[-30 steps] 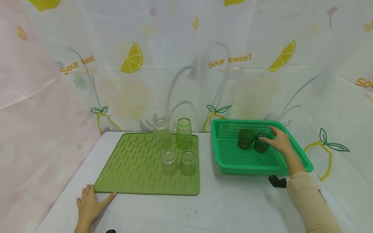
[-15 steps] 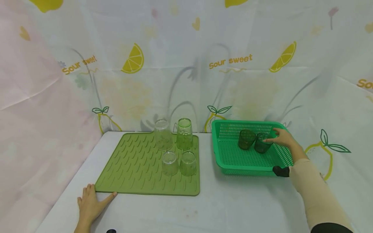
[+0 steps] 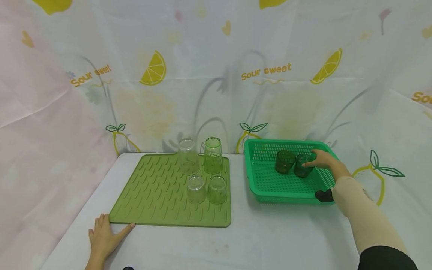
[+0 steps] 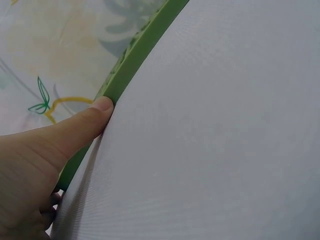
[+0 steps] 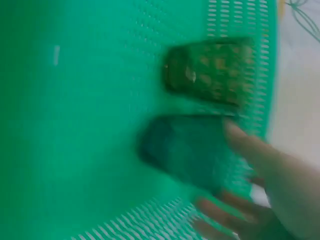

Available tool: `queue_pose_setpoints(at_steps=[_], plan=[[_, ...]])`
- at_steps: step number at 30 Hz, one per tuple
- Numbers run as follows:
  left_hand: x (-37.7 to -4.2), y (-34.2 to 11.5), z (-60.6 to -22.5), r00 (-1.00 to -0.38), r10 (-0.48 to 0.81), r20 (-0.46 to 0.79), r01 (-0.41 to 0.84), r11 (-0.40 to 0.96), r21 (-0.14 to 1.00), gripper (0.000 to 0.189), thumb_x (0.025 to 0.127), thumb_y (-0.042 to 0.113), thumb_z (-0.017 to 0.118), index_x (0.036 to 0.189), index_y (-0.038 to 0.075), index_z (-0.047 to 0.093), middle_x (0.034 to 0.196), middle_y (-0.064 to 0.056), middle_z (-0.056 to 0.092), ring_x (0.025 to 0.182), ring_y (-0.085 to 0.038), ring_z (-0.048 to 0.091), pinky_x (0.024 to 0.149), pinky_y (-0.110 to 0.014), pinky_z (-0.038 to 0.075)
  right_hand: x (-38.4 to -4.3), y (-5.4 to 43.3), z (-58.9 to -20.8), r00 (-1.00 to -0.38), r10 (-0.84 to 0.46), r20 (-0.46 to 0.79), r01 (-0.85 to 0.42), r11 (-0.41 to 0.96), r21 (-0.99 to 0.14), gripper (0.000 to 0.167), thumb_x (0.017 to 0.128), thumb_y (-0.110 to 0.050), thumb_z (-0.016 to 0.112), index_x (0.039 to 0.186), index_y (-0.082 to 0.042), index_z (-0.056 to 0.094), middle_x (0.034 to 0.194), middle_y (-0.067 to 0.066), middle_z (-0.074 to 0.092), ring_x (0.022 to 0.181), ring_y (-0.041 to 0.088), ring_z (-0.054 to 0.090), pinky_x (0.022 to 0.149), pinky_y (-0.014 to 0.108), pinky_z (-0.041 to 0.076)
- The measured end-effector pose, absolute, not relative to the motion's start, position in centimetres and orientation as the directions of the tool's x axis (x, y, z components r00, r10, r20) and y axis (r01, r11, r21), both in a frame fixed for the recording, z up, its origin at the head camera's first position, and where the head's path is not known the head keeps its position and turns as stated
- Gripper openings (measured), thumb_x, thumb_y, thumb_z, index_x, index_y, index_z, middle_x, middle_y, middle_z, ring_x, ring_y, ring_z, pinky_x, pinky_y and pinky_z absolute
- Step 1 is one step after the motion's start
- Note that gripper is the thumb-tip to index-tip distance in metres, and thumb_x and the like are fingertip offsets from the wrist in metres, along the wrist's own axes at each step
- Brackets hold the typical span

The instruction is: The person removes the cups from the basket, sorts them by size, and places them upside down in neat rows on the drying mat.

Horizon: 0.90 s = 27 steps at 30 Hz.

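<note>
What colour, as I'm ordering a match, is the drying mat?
The drying mat is olive green, seen best in the head view.

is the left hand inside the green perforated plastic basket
No, the left hand touches the near-left corner of the flat green ridged mat, apart from the basket.

The lemon-print backdrop [image 3: 189, 105] suggests a staged tabletop [image 3: 270, 240].

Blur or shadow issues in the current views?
Right wrist: the right hand and bluish-green glass are smeared, the olive glass beside it less so; left wrist: left hand fairly crisp, shadow beside it on the white surface; head: mostly clear, soft shadow in front of the green basket.
</note>
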<state>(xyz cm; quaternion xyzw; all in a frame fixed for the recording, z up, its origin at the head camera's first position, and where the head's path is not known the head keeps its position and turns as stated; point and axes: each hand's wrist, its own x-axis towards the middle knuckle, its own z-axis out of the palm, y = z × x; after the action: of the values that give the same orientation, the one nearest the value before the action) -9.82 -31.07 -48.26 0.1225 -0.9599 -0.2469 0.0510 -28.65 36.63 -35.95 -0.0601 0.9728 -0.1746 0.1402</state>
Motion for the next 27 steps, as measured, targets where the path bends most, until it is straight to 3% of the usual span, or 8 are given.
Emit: queue_pose_setpoints(at_steps=[6, 10, 17, 23, 27], plan=[[-9.6, -31.2, -48.4, -0.965, -0.253, 0.074, -0.186, 0.852, 0.489, 0.103, 0.074, 0.042, 0.073, 0.129, -0.028, 0.021, 0.134, -0.051, 0.016, 0.126, -0.064, 0.012, 0.098, -0.076, 0.005, -29.5, 36.3, -36.1, -0.915, -0.174, -0.363, 0.006, 0.896, -0.443, 0.093, 0.087, -0.032, 0.067, 0.139, 0.021, 0.011, 0.137, 0.049, 0.006, 0.115, 0.063, 0.036, 0.085, 0.058, 0.048], [-9.6, -31.1, -48.5, -0.964, -0.253, 0.079, -0.183, 0.850, 0.494, 0.103, 0.074, 0.042, 0.073, 0.129, -0.027, 0.021, 0.134, -0.051, 0.016, 0.126, -0.063, 0.012, 0.098, -0.076, 0.004, -29.7, 36.1, -36.5, -0.907, -0.171, -0.384, 0.036, 0.878, -0.477, 0.098, 0.084, -0.031, 0.071, 0.139, 0.021, 0.008, 0.137, 0.049, 0.004, 0.116, 0.062, 0.034, 0.087, 0.058, 0.047], [-9.8, -31.0, -48.5, -0.963, -0.262, 0.067, -0.195, 0.845, 0.497, 0.104, 0.074, 0.043, 0.073, 0.131, -0.027, 0.020, 0.135, -0.051, 0.015, 0.127, -0.063, 0.010, 0.100, -0.074, 0.002, -29.6, 35.9, -37.5, -0.934, -0.136, -0.332, 0.042, 0.878, -0.477, 0.094, 0.086, -0.030, 0.068, 0.140, 0.020, 0.009, 0.136, 0.049, 0.007, 0.111, 0.060, 0.041, 0.083, 0.056, 0.049], [-9.7, -31.1, -48.5, -0.961, -0.271, 0.053, -0.210, 0.844, 0.494, 0.104, 0.074, 0.042, 0.073, 0.131, -0.027, 0.019, 0.135, -0.051, 0.015, 0.128, -0.062, 0.010, 0.101, -0.074, 0.003, -29.0, 35.8, -37.9, -0.960, -0.133, -0.247, -0.001, 0.883, -0.470, 0.094, 0.083, -0.035, 0.070, 0.138, 0.021, 0.018, 0.137, 0.048, 0.010, 0.119, 0.065, 0.023, 0.091, 0.068, 0.035], [-9.5, -31.0, -48.4, -0.961, -0.270, 0.060, -0.205, 0.840, 0.502, 0.104, 0.074, 0.042, 0.073, 0.130, -0.028, 0.019, 0.135, -0.051, 0.015, 0.127, -0.063, 0.010, 0.101, -0.074, 0.003, -28.6, 35.9, -37.8, -0.976, -0.119, -0.183, -0.011, 0.864, -0.503, 0.091, 0.083, -0.034, 0.069, 0.137, 0.022, 0.020, 0.135, 0.048, 0.019, 0.117, 0.063, 0.029, 0.089, 0.067, 0.038]])
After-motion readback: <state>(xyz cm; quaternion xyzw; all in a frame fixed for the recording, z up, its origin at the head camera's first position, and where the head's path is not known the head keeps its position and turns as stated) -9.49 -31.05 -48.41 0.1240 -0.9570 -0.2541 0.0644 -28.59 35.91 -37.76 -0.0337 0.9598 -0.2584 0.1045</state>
